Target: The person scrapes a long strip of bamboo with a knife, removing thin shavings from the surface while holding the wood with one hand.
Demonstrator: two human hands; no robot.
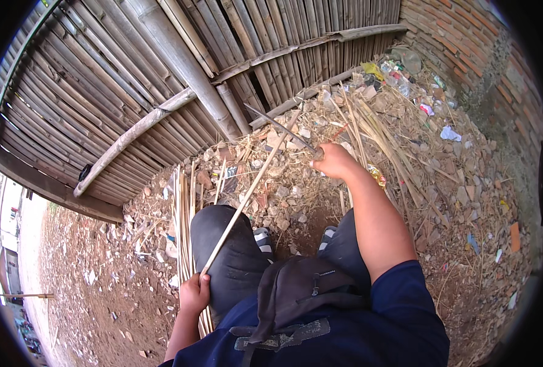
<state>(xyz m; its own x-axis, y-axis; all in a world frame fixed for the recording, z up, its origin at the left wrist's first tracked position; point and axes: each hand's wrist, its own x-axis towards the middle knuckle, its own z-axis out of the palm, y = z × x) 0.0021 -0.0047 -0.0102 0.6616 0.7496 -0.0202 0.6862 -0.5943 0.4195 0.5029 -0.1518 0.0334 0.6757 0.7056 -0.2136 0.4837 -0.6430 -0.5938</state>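
My left hand is closed round the near end of a long, pale bamboo strip. The strip slants up and away to the right, over my left knee. My right hand, stretched out in front, grips the handle of a knife with a long, dark, narrow blade. That blade points to the far left and crosses the strip near its far end; whether the two touch I cannot tell. Beside my left leg lies a bundle of thin bamboo strips, partly hidden by my left hand and leg.
A bamboo slat wall with a thick post stands ahead, and a brick wall rises on the right. More split bamboo lies right of my right hand. Rubble, straw and litter cover the ground. A dark bag rests at my lap.
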